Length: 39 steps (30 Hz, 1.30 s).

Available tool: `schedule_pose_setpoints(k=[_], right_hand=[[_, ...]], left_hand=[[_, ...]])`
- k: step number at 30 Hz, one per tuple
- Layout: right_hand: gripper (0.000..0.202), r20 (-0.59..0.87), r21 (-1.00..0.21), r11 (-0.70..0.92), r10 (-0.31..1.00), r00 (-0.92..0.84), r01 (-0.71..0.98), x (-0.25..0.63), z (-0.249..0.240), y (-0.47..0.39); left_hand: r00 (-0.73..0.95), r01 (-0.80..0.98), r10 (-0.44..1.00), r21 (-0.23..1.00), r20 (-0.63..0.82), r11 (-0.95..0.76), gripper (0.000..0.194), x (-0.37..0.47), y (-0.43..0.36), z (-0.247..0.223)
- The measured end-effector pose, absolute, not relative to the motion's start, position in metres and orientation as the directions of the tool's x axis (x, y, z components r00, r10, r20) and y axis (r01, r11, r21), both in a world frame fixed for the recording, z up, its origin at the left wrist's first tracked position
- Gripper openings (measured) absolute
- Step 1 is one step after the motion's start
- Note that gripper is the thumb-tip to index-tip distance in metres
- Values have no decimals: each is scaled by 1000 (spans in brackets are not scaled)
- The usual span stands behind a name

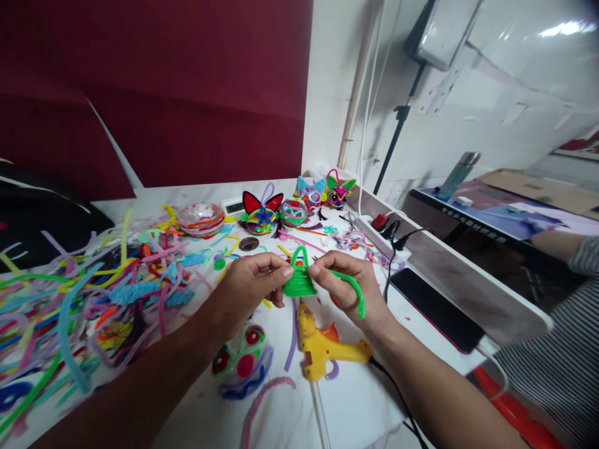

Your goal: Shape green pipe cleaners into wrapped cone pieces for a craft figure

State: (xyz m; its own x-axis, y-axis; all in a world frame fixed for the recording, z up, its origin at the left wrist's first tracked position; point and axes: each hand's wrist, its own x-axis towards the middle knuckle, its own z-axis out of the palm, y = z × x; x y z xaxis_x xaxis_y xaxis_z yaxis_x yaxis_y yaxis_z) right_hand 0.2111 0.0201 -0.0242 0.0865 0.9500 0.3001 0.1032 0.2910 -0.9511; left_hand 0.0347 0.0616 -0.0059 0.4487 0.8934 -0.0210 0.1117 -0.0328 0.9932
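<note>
Between my hands is a small green pipe-cleaner piece point(300, 284), wound in rows at the bottom with a pointed loop on top. My left hand point(262, 277) pinches its left edge between thumb and fingers. At its right edge, my right hand point(349, 284) pinches the piece, and a loose green end curves over that hand's fingers. Just below lies a yellow glue gun point(318, 349) with a clear glue stick at its back. A round ornament point(243, 362) with red discs and blue and purple strips sits beneath my left forearm.
Tangled pipe cleaners point(126, 287) cover the table's left. Several decorated balls point(262, 218) stand at the back. At right are a power strip point(384, 240), a black phone point(437, 308), cables and a raised table edge point(468, 268). A person in a striped sleeve point(584, 255) is at far right.
</note>
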Motion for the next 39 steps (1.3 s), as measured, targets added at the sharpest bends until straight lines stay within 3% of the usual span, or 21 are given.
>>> schedule_pose_setpoints(k=[6, 19, 29, 39], right_hand=[[17, 245, -969, 246, 964, 98, 2, 211, -24, 21], [17, 177, -984, 178, 983, 49, -20, 211, -17, 20], [14, 165, -984, 170, 983, 76, -56, 209, -22, 20], [13, 169, -985, 171, 984, 54, -35, 207, -21, 18]], left_hand=[[462, 89, 887, 995, 3, -49, 14, 35, 62, -5], [469, 76, 883, 996, 1, -41, 16, 34, 62, -6], [514, -69, 854, 988, -83, 138, 16, 39, 58, -8], [513, 48, 847, 990, -136, 129, 22, 42, 55, -9]])
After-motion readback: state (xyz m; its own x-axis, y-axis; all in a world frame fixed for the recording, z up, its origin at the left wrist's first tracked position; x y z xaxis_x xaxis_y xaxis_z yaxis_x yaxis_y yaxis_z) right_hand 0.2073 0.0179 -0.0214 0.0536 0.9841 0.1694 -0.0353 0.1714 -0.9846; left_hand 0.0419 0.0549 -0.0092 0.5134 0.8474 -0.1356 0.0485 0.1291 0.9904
